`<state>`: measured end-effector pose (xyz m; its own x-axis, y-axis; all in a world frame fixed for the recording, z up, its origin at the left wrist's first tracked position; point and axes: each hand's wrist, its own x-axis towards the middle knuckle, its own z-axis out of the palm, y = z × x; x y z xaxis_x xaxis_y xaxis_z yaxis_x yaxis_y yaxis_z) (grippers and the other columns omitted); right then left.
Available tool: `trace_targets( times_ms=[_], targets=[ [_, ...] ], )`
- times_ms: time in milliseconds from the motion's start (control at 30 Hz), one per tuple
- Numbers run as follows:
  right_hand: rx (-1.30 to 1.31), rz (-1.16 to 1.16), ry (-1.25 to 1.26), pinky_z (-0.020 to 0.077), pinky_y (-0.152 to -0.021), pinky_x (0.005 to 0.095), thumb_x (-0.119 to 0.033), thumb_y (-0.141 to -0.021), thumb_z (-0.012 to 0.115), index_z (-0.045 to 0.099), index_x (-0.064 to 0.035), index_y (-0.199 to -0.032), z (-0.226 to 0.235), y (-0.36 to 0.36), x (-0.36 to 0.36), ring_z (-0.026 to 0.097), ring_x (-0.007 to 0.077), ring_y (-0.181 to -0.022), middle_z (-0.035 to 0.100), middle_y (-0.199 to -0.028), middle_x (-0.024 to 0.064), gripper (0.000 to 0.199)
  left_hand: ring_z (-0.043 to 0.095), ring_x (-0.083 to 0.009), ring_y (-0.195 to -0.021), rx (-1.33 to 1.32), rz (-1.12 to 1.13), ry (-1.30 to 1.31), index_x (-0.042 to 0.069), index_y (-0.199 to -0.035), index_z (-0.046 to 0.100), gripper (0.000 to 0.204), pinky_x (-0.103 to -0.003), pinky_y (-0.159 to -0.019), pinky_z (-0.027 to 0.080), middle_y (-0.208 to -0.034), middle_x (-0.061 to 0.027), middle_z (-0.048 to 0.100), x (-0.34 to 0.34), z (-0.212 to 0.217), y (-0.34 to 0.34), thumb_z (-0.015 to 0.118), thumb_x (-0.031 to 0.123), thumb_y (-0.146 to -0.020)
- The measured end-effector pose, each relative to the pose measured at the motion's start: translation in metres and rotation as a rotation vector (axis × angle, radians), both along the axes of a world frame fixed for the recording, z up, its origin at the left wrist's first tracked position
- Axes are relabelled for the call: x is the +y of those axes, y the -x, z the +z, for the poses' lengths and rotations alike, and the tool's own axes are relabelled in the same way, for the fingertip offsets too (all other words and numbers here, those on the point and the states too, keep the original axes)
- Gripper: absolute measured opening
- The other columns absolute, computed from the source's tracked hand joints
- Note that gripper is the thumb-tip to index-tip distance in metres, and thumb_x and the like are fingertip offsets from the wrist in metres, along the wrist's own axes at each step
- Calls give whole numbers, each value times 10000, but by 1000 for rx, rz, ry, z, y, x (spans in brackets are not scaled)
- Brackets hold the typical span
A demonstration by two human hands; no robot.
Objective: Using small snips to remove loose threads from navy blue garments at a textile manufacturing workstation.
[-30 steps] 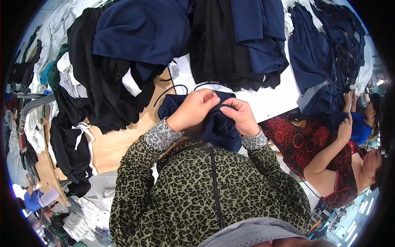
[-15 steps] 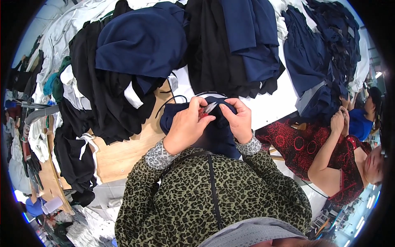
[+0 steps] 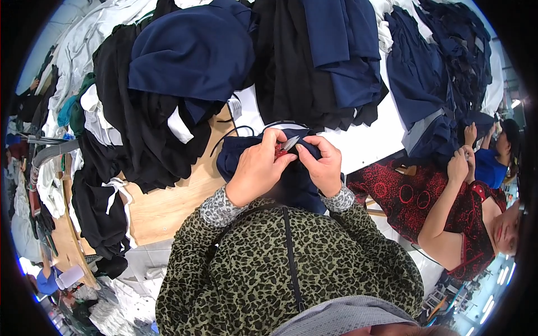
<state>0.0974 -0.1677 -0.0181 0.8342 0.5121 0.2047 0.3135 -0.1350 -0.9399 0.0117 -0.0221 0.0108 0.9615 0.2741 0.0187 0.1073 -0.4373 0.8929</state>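
A pair of thread snips (image 3: 290,144) with red handles and short pale blades is gripped in my left hand (image 3: 259,169). The blades point toward the fingertips of my right hand (image 3: 321,161), which pinch the edge of a navy garment (image 3: 297,187). The garment hangs bunched below both hands, in front of my body, partly over the table edge. A dark cord (image 3: 224,133) loops out beyond the garment on the table. Whether a thread lies between the blades is too small to tell.
Piles of black cloth (image 3: 140,123) and navy cloth (image 3: 190,53) cover the wooden table (image 3: 162,210). More navy pieces (image 3: 414,73) lie at the far right. Close on my right, a person in a red and black dress (image 3: 403,190) handles navy cloth. White cloth (image 3: 73,45) is heaped at the far left.
The snips have tilted and shifted slightly to the right beside the pinched edge. Both hands have moved only a little and keep their holds.
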Motion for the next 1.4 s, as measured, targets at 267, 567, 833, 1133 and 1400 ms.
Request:
trace_targets(
  times_ms=[267, 567, 833, 1133, 1400],
  targets=[
    [194, 97, -8, 455, -625, 220, -65, -784, 684, 616, 17, -889, 6, -5, -4, 558, 69, -694, 632, -777, 26, 150, 561, -189, -568, -45, 104, 130, 19, -1108, 470, 398, -286, -537, 441, -688, -105, 585, 14, 6, 5, 685, 124, -791],
    [517, 388, -5, 433, -693, 185, -73, -825, 648, 622, 15, -918, 11, -18, -10, 533, 38, -763, 622, -830, -10, 131, 501, -119, -583, -216, -198, -97, 1, -815, 589, 145, -252, -551, 399, -708, -28, 558, 25, -2, -17, 643, 135, -821],
    [802, 362, -123, 440, -701, 177, -44, -832, 630, 617, 16, -926, 2, -26, -16, 553, 40, -764, 624, -846, -1, 112, 359, -5, -530, 274, -73, 1097, 40, -927, 560, 129, -157, -464, 283, -666, 71, 466, 36, -14, -21, 572, 166, -903],
    [976, 395, -209, 445, -711, 179, -28, -829, 629, 617, 6, -946, -7, -32, -18, 569, 44, -773, 633, -871, 3, 123, 456, -27, -736, 180, -407, 629, -3, -1134, 481, 358, -188, -670, 397, -823, 39, 513, 50, -4, -10, 653, 73, -830],
    [900, 321, -237, 445, -717, 184, -12, -827, 629, 612, 11, -964, -8, -29, -16, 568, 54, -793, 629, -893, 12, 139, 487, -64, -710, 229, -330, 353, 20, -1053, 440, 401, -220, -659, 408, -775, -15, 584, 40, 0, -3, 719, 120, -782]
  ],
)
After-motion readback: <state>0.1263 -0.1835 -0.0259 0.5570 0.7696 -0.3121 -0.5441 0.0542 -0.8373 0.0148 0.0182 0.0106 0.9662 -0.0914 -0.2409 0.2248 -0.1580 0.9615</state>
